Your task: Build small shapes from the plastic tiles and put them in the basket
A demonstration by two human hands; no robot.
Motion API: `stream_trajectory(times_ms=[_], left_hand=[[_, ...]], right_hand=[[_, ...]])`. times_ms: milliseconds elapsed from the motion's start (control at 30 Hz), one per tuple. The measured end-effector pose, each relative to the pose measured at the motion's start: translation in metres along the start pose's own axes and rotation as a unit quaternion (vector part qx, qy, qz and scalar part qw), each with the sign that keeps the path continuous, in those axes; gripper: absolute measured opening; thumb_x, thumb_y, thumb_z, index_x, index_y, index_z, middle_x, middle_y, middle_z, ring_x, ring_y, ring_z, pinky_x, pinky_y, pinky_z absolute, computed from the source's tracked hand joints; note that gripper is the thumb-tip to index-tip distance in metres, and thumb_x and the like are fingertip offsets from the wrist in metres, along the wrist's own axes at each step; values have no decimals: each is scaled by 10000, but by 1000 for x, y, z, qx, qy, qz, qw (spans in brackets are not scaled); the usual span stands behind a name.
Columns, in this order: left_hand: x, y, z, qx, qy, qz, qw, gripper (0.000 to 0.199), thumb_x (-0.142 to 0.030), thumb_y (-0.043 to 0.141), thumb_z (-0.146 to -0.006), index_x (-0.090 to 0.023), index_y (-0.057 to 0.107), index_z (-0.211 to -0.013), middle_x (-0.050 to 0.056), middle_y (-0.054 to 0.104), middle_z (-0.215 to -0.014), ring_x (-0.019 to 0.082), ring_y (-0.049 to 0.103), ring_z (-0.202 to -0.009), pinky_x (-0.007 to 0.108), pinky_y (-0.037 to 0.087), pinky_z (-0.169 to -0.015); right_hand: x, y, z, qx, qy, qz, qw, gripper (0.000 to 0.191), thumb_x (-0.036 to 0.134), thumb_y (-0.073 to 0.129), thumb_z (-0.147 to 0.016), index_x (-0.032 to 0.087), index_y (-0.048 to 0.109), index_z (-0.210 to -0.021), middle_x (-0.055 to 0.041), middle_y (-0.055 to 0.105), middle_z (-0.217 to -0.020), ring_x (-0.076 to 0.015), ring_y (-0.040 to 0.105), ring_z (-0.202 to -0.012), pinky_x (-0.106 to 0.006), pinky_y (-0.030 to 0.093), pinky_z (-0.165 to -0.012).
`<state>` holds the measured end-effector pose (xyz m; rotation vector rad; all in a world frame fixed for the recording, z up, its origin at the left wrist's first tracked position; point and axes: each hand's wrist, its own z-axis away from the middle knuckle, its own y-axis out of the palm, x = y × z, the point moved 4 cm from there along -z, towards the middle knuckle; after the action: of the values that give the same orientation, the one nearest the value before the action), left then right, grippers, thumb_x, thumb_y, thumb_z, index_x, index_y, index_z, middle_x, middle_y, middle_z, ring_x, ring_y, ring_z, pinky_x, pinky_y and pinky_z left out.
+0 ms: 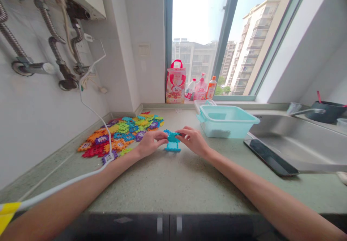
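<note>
The left hand [153,143] and the right hand [193,141] meet over a small teal block model [172,147], both closed narrowly, their fingertips pinching its upper part from either side. The model stands on the desk [162,186] between them, and its lower frame seems to rest on the surface, while the fingers partly hide its top. It looks like interlocking hollow plastic: light, stiff and a little springy at the joints, and probably smooth enough to slip if pinched by one thin edge alone. The joined pieces may come apart under a sharp twist, so the surest hold appears to be on opposite faces of the thicker upper part, not on the thin frame below. Just beyond the left hand, a heap of loose blocks [121,134] in orange, red, purple, blue, green and yellow spreads across the desk toward the wall. To the right of the right hand sits a pale teal basket [226,122], and past it lie a steel sink [292,140] and a flat black device [268,157]. A white cable [93,105] drops from the wall to the left forearm [81,186].
</note>
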<state>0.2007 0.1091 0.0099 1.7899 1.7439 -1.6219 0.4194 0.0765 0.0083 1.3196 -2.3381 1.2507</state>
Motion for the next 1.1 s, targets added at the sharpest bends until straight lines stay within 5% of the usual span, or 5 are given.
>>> stream_trajectory(times_ms=[200,467,767,1100], left_hand=[[5,0,-4,-17,6,-131,991,236,-399,706,-927,-218,828,-1019,37,815,-996,208,719,-864,307,533,-809],[7,0,-6,-29,-11,-160,987,257,-404,718,-884,-211,761,-1048,50,770,-1053,210,674,-873,320,525,-800],[2,8,-3,32,21,-173,984,902,-534,887,-675,-173,577,-1442,128,692,-1222,244,663,-923,390,552,-861],[3,14,-1,68,45,-145,986,935,-462,896,-657,-195,564,-1490,107,723,-1176,250,682,-960,374,557,-878]], right_hand=[[-8,6,-3,23,-8,46,999,151,340,725,-970,225,814,-1010,-33,716,-879,-134,649,-691,-256,505,-711],[-14,11,-6,36,29,76,996,87,287,787,-917,226,803,-977,-22,724,-853,-148,660,-720,-264,484,-731],[-18,15,-8,31,40,35,998,120,318,739,-940,205,781,-937,-32,754,-841,-159,665,-735,-269,491,-719],[-19,20,-7,38,38,-10,999,196,393,716,-952,210,783,-969,-30,770,-855,-157,664,-737,-267,504,-714]])
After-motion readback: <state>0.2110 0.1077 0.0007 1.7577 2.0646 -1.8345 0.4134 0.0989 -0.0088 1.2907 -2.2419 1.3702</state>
